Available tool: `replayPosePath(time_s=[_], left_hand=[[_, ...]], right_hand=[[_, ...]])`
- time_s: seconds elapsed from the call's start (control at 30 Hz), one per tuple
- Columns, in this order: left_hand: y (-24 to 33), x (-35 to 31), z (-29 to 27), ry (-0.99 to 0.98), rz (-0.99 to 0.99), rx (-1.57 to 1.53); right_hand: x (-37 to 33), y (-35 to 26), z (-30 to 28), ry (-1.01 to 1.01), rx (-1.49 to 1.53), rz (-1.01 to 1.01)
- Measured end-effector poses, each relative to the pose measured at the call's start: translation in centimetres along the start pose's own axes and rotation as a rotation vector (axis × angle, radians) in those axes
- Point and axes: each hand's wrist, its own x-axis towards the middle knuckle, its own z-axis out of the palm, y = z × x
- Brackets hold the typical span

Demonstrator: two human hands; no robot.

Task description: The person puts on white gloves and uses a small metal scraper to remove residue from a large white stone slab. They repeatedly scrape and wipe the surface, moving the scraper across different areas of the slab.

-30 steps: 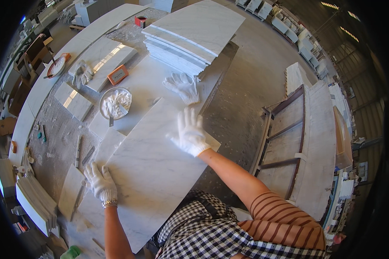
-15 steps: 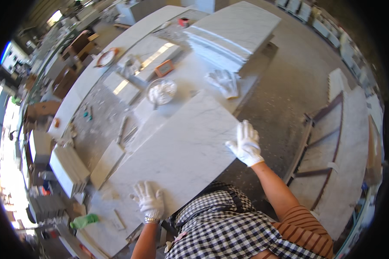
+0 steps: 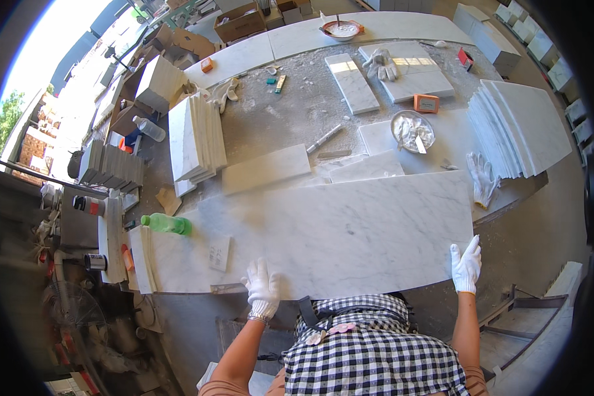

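Note:
A large white marble slab with grey veins (image 3: 350, 231) lies flat in front of me. My left hand (image 3: 262, 284), in a white knit glove, rests at its near edge, fingers stretched and a little spread. At the slab's right edge, close to the near corner, my right hand (image 3: 466, 266) is gloved the same way. Its fingers point up along the edge and its thumb stands apart. Left of the slab are a small marked stone piece (image 3: 220, 253) and a green plastic bottle (image 3: 167, 224) lying on its side.
Beyond the slab stand a bowl of white paste (image 3: 413, 131) and an orange box (image 3: 426, 103). Stacked slabs rise at the right (image 3: 525, 129) and left (image 3: 195, 138). A loose glove (image 3: 483, 179) lies by the right stack. A metal frame (image 3: 521, 320) stands at lower right.
The view has swung round, so the slab now runs nearly straight across. My left hand has moved from the slab's top surface to its near edge; my right hand remains at the right edge.

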Motion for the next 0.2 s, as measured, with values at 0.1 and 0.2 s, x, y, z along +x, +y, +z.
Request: replayPosePath(time_s=[0.1, 0.2], left_hand=[[0.5, 1.1, 0.1, -0.013, -0.010, 0.001], [0.6, 3.8, 0.2, -0.018, 0.012, -0.005]], right_hand=[[2.3, -0.2, -0.1, -0.028, 0.031, 0.020], [4.2, 0.0, -0.6, -0.047, 0.025, 0.033]])
